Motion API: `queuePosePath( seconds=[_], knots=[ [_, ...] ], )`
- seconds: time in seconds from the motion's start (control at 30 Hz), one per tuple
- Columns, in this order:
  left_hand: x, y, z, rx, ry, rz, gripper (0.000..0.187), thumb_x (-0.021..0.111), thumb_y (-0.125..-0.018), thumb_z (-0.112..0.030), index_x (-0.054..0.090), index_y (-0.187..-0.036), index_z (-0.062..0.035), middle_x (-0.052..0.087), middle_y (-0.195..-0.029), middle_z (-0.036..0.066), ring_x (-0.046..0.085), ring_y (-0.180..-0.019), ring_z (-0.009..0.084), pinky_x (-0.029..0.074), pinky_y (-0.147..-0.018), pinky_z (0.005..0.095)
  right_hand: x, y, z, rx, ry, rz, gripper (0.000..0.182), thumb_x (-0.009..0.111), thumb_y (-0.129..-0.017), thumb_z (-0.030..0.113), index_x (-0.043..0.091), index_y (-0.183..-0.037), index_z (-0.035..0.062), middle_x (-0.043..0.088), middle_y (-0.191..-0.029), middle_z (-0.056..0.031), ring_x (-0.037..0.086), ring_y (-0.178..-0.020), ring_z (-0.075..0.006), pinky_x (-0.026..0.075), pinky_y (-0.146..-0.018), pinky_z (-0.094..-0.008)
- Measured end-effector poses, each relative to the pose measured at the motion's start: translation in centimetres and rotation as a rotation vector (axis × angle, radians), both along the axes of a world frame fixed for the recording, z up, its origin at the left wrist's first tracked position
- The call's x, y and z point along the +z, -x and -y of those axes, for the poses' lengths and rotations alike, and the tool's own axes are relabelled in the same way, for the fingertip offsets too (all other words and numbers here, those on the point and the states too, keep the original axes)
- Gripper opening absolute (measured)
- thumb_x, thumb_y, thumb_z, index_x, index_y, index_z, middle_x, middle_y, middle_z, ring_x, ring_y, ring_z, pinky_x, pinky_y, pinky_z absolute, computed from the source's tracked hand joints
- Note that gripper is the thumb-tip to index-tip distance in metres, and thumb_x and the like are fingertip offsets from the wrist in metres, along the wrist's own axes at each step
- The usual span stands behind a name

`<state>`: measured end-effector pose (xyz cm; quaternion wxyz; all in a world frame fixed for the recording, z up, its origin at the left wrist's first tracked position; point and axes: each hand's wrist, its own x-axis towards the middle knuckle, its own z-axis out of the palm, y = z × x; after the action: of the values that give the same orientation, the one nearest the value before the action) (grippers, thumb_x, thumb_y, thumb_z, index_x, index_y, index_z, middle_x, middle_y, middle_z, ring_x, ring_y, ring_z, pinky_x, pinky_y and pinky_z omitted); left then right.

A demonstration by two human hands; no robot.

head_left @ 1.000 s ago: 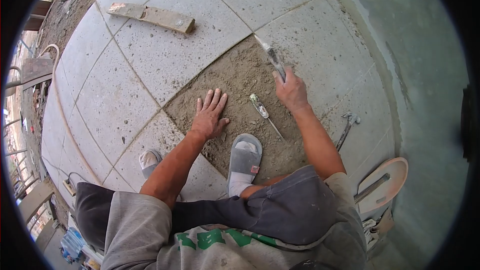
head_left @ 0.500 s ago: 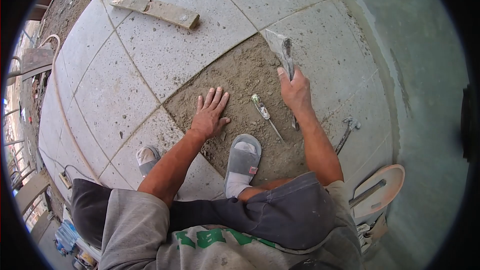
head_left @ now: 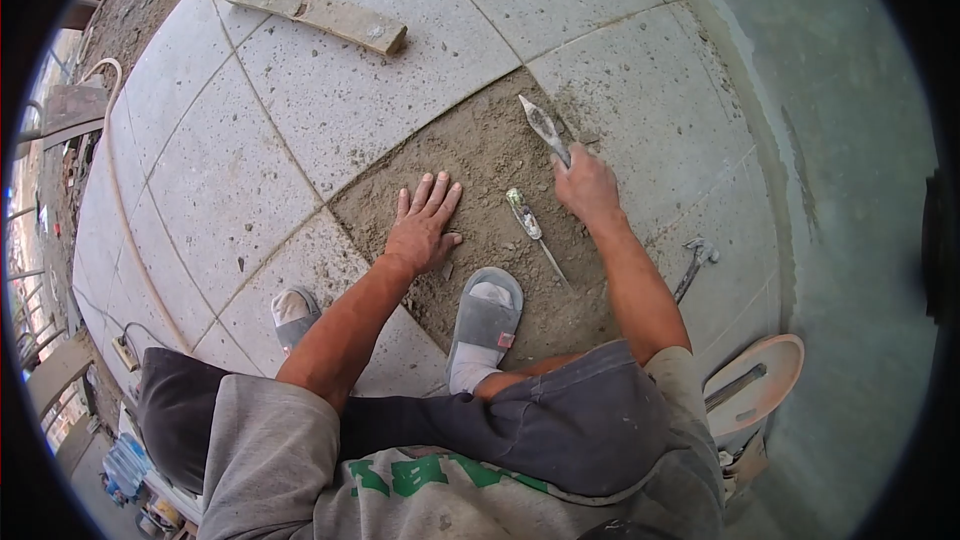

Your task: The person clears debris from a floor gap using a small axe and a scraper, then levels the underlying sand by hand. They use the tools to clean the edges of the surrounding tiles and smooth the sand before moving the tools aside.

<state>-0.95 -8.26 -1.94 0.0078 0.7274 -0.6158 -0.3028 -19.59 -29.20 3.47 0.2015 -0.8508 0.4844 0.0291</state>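
My left hand [head_left: 421,224] lies flat with spread fingers on the bed of sandy mortar [head_left: 470,155], which fills a gap among the floor tiles. My right hand [head_left: 587,183] is closed round the handle of a trowel [head_left: 542,124]; its blade is turned partly edge-on over the mortar, close to the gap's upper right edge. Between my hands, a screwdriver [head_left: 524,215] with a dirt-smeared handle rests on the mortar. My sandalled foot [head_left: 487,320] stands at the near part of the bed.
Grey tiles [head_left: 340,90] surround the gap, speckled with crumbs. A mortar-crusted wooden block [head_left: 330,18] lies across them. To the right are a hammer [head_left: 697,265] and an oval float-like tool [head_left: 752,387] near the green wall [head_left: 850,190]. A hose [head_left: 128,210] runs along the left.
My right hand has drawn the trowel back and down a little from the tile edge, and its blade has turned from broadside to nearly edge-on. My left hand stays in place.
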Motion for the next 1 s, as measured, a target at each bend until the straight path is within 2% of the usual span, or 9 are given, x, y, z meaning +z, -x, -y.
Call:
queuePosePath(
  seconds=[0.1, 0.17, 0.23, 0.4, 0.47, 0.57, 0.67, 0.9, 1.0],
  knots=[
    [0.0, 0.4, -0.9, -0.004, -0.003, -0.019, 0.089, 0.067, -0.085, -0.039, 0.017, -0.156, -0.0185, 0.011, -0.163, 0.009, 0.006, -0.150, 0.0319, 0.010, -0.119, 0.0555, 1.4, 0.2, -1.4, -0.107, -0.095, 0.034, 0.030, 0.060, -0.093, 0.030, 0.056, -0.095, 0.0004, 0.066, -0.081, -0.0258, 0.066, -0.079, -0.0450, 0.052, -0.069, -0.0520],
    [0.0, 0.1, -0.1, 0.024, 0.010, -0.025, 0.088, 0.067, -0.086, -0.038, 0.017, -0.156, -0.0186, 0.011, -0.163, 0.008, 0.006, -0.150, 0.0318, 0.009, -0.119, 0.0553, 2.3, -0.3, -1.6, -0.076, 0.027, 0.232, 0.030, 0.060, -0.092, 0.030, 0.055, -0.095, 0.0009, 0.067, -0.082, -0.0247, 0.066, -0.079, -0.0444, 0.052, -0.070, -0.0520],
    [-0.1, 0.4, -0.5, 0.022, 0.003, -0.034, 0.089, 0.068, -0.086, -0.038, 0.017, -0.156, -0.0186, 0.011, -0.163, 0.008, 0.006, -0.150, 0.0317, 0.010, -0.119, 0.0554, -0.3, 1.0, -1.6, -0.041, 0.017, 0.178, 0.029, 0.060, -0.092, 0.030, 0.055, -0.095, 0.0014, 0.066, -0.082, -0.0241, 0.066, -0.078, -0.0443, 0.052, -0.070, -0.0523],
    [-0.3, 0.0, -0.2, 0.004, 0.047, -0.017, 0.089, 0.068, -0.085, -0.038, 0.017, -0.156, -0.0182, 0.011, -0.163, 0.009, 0.006, -0.150, 0.0317, 0.010, -0.119, 0.0561, 1.4, -1.1, -0.7, -0.047, -0.080, 0.006, 0.027, 0.061, -0.092, 0.029, 0.052, -0.093, 0.0034, 0.066, -0.081, -0.0214, 0.066, -0.075, -0.0435, 0.052, -0.067, -0.0525],
    [-0.1, -0.1, 0.0, 0.010, 0.029, -0.020, 0.088, 0.067, -0.086, -0.039, 0.017, -0.156, -0.0185, 0.010, -0.163, 0.008, 0.006, -0.150, 0.0316, 0.010, -0.119, 0.0558, 3.2, -1.9, -1.3, 0.223, 0.028, 0.173, 0.024, 0.062, -0.091, 0.026, 0.053, -0.093, 0.0042, 0.066, -0.080, -0.0213, 0.067, -0.075, -0.0413, 0.054, -0.065, -0.0504],
    [0.2, 0.0, 0.0, 0.013, 0.004, 0.001, 0.088, 0.065, -0.087, -0.042, 0.016, -0.156, -0.0200, 0.010, -0.163, 0.006, 0.007, -0.150, 0.0297, 0.010, -0.120, 0.0544, 3.3, -2.6, -1.1, 0.524, 0.091, 0.153, 0.021, 0.063, -0.089, 0.023, 0.052, -0.092, 0.0049, 0.066, -0.080, -0.0204, 0.068, -0.073, -0.0378, 0.056, -0.063, -0.0464],
    [0.2, 0.1, -0.2, 0.007, -0.019, 0.001, 0.087, 0.066, -0.086, -0.041, 0.017, -0.156, -0.0198, 0.011, -0.163, 0.007, 0.007, -0.150, 0.0300, 0.010, -0.120, 0.0544, 1.3, -3.3, 0.7, 0.364, 0.057, -0.134, 0.020, 0.065, -0.086, 0.019, 0.052, -0.094, 0.0054, 0.067, -0.083, -0.0192, 0.069, -0.072, -0.0348, 0.058, -0.061, -0.0433],
    [0.4, 0.0, 0.0, 0.027, 0.003, -0.029, 0.087, 0.067, -0.086, -0.038, 0.018, -0.155, -0.0197, 0.013, -0.163, 0.007, 0.008, -0.150, 0.0305, 0.010, -0.120, 0.0549, 2.7, -3.2, -1.2, 0.552, 0.138, 0.057, 0.016, 0.061, -0.085, 0.015, 0.054, -0.095, 0.0041, 0.067, -0.080, -0.0201, 0.071, -0.072, -0.0337, 0.058, -0.059, -0.0434],
    [0.1, 0.0, -0.1, 0.022, 0.010, -0.027, 0.088, 0.067, -0.086, -0.038, 0.017, -0.156, -0.0197, 0.013, -0.163, 0.007, 0.008, -0.150, 0.0307, 0.011, -0.119, 0.0551, 0.5, -3.2, 1.1, 0.399, 0.166, -0.181, 0.015, 0.060, -0.085, 0.015, 0.053, -0.094, 0.0052, 0.066, -0.079, -0.0190, 0.070, -0.068, -0.0328, 0.058, -0.059, -0.0430]
  ],
)
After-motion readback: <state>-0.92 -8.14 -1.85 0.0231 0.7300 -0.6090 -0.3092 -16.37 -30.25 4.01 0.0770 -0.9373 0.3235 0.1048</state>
